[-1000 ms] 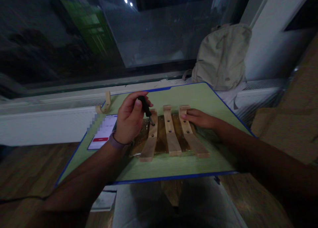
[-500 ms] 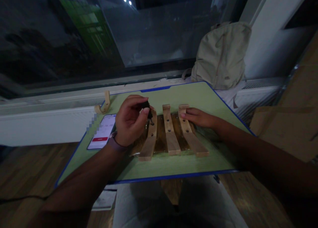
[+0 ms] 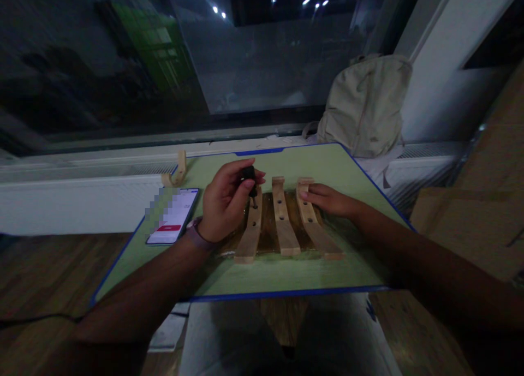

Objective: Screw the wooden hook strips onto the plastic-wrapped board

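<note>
My left hand [image 3: 225,198] is closed around the black handle of a small screwdriver [image 3: 249,176]. Its metal shaft points down to the upper hole of the left wooden hook [image 3: 248,239]. Beside it lies a middle wooden hook [image 3: 285,231] with two dark holes. My right hand [image 3: 329,198] has its thumb and fingers closed on the upper part of the right wooden hook [image 3: 317,235]. All three hooks rest across a shiny brown board or packet [image 3: 268,231], whose kind I cannot make out.
A lit phone [image 3: 174,218] lies at the left of the green table [image 3: 245,280] with a blue edge. Behind it stands another curved wooden hook [image 3: 178,171]. A beige backpack [image 3: 364,108] leans by the window, and cardboard [image 3: 462,218] stands at right.
The view has shifted slightly. In my left hand the screwdriver stands more upright and the fingers have turned around its handle. My right hand keeps its grip on the right hook.
</note>
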{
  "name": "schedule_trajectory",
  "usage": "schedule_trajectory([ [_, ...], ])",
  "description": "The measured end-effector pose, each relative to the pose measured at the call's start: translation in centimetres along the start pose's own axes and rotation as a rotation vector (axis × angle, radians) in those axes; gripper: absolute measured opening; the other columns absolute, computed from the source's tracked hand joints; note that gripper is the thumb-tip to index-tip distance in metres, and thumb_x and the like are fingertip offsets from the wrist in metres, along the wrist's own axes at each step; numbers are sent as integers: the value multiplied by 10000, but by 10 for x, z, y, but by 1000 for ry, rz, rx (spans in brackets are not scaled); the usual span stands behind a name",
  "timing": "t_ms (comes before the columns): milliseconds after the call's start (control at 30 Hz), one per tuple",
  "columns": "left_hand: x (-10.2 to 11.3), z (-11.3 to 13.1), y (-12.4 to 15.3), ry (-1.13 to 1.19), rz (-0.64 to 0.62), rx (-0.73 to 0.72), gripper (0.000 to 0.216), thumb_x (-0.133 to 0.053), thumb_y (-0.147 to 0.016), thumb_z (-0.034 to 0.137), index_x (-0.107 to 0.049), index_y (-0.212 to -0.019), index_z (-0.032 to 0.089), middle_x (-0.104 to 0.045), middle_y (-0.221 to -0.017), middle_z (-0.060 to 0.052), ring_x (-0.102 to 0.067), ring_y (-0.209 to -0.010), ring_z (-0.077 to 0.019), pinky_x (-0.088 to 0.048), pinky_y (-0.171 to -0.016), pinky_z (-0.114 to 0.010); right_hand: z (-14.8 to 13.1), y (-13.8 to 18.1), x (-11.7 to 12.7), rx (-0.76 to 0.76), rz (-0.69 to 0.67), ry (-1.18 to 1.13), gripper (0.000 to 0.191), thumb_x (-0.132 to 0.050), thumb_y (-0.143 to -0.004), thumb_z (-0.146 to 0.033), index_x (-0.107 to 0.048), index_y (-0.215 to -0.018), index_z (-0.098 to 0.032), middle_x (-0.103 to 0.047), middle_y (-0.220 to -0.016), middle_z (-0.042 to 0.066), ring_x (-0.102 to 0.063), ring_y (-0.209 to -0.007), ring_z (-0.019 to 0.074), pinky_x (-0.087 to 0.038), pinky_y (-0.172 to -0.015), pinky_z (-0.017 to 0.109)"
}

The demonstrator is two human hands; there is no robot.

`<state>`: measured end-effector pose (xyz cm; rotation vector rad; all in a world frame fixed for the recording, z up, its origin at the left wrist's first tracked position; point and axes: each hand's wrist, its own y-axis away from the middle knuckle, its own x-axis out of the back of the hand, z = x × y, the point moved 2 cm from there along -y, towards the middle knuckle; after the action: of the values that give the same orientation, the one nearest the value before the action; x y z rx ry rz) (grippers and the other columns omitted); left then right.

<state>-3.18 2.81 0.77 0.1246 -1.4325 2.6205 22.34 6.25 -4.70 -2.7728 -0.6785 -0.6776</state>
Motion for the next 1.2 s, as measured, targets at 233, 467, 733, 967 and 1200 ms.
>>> schedule_trajectory([
  [233,3,-10,2,-16,-12,-17,284,-480,-1042,302,-585,-1302,254,-673,-1021,-53,-678,-892,-137,-579,-779,-285,1,1,2,13,-43,46,483,-595,-885,-659,-737,-861,-198,-766,-926,73,-690,-904,266,-548,-845,395],
  [467,3,-7,0,-237,56,-93,367,-713,-912,246,-655,-1271,293,-615,-922,-15,-580,-837,-142,-486,-724,-271,-2,4,3,-28,-14,30,447,-613,-859,-660,-731,-850,-229,-768,-991,88,-700,-982,299,-545,-927,444],
  [733,0,-6,4,-89,-36,40,380,-512,-1026,279,-519,-1403,231,-661,-945,-48,-656,-812,-133,-524,-711,-261,-5,4,4,-87,-10,58,460,-614,-831,-681,-752,-809,-243,-776,-938,97,-703,-930,338,-559,-872,491],
  [967,-4,-8,4,-27,-5,-4,405,-469,-1042,314,-427,-1438,243,-621,-928,-30,-615,-796,-129,-520,-716,-266,0,5,6,-84,5,82,551,-585,-821,-758,-751,-811,-233,-774,-946,101,-689,-924,330,-546,-886,468],
  [1200,-2,-13,2,-92,-8,-97,336,-681,-938,355,-587,-1251,278,-671,-968,-26,-643,-787,-132,-522,-713,-273,0,6,6,-100,-5,112,599,-545,-839,-783,-735,-800,-216,-757,-908,104,-682,-893,320,-543,-846,440],
])
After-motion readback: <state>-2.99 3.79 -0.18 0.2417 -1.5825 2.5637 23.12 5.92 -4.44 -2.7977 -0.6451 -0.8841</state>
